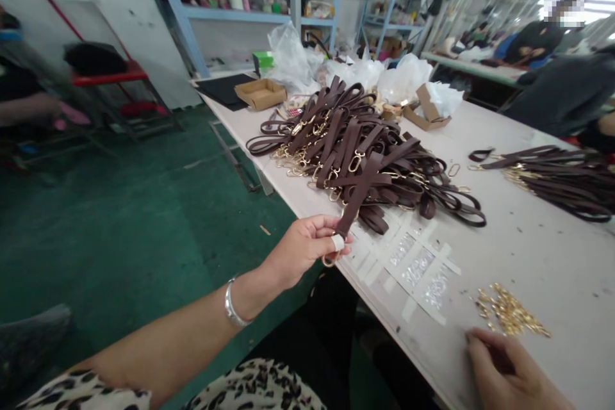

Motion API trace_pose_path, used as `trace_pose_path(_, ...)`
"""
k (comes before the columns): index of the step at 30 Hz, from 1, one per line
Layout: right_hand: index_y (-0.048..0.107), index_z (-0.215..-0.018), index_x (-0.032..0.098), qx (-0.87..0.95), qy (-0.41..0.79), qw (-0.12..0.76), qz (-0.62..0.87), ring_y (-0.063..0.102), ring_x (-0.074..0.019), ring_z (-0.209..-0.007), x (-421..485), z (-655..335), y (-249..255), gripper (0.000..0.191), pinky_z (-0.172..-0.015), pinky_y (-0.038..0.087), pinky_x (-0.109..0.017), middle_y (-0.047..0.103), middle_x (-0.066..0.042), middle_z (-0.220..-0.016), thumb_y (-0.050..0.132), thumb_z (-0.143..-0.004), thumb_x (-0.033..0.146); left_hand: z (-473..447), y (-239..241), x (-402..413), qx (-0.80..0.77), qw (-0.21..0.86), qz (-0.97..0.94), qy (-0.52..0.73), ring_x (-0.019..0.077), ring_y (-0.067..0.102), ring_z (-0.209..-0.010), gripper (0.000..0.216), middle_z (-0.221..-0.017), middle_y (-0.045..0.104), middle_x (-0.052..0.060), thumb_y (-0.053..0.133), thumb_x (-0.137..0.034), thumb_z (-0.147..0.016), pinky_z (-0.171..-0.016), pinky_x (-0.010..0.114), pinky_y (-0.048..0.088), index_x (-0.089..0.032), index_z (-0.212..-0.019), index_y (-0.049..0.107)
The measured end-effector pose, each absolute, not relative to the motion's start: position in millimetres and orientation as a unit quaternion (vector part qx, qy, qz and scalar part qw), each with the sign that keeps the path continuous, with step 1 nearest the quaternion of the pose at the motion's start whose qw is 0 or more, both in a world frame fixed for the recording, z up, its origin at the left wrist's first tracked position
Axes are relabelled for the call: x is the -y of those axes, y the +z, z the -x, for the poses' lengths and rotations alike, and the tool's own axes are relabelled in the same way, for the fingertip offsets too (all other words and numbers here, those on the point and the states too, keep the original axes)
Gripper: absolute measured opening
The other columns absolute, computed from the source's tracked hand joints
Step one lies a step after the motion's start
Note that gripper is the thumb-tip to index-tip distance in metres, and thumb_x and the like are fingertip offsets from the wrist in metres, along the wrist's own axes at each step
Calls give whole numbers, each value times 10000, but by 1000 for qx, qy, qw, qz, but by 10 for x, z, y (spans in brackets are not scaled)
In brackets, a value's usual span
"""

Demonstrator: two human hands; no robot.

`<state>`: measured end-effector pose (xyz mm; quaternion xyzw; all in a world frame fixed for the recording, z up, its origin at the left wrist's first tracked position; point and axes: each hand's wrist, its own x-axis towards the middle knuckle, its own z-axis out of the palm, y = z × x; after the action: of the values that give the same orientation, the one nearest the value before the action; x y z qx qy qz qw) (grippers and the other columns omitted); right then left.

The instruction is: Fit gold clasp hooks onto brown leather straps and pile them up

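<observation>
My left hand (314, 245) is closed around the end of a dark brown leather strap (358, 202). A gold metal ring (329, 261) shows below its fingers, and white tape wraps the thumb. The strap runs up toward a large heap of similar brown straps (331, 128) with gold clasps. Low on the right, my right hand (504, 368) has its thumb and finger pressed together at the tips. Whatever they pinch, if anything, is too small to tell. Just beyond it lies a pile of small gold metal pieces (514, 311) on the table (552, 256).
Taped to the tabletop is a sheet (423, 269) with clear patches. More brown straps (562, 173) lie on the right. Open cardboard boxes (261, 93) and plastic bags (401, 80) stand at the back. Another person (538, 41) sits at a far table.
</observation>
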<state>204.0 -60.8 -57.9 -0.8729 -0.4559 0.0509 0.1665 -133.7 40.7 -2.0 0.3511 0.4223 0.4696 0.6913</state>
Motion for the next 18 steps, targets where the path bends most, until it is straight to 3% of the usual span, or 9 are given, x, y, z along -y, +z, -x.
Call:
trace_pose_path(5,749,-875,289,434,45,286,853,696,-307,-843,667,-1791,-436,336,-793,496,-423,758,-37,-887,607,-694,534,953,-36,-176,-404,731,-374,403,109,676,-665,251,-878,752,43,766,-147,-694,-596,206,450,-137,-939,707)
trace_pose_path(8,750,-875,233,428,114,462,768,700,-268,-868,717,-1653,-502,285,-858,524,-413,755,-57,-908,738,-695,454,730,-55,-58,-392,762,-365,364,104,663,-647,244,-870,744,39,754,-143,-697,-566,199,421,-132,-935,700)
trace_pose_path(11,726,-824,200,402,223,613,642,694,-208,-812,761,-1458,-551,224,-800,563,-361,738,-47,-843,843,-670,311,561,-83,32,-366,799,-348,326,122,676,-681,341,-899,746,52,739,-125,-693,-556,198,403,-137,-1031,691)
trace_pose_path(18,702,-771,217,367,342,676,540,682,-143,-816,834,-1157,-497,157,-767,584,-282,716,-5,-843,834,-708,160,425,-167,131,-304,888,-226,262,73,545,-540,419,-755,642,18,634,-98,-728,-583,233,460,-107,-1145,671)
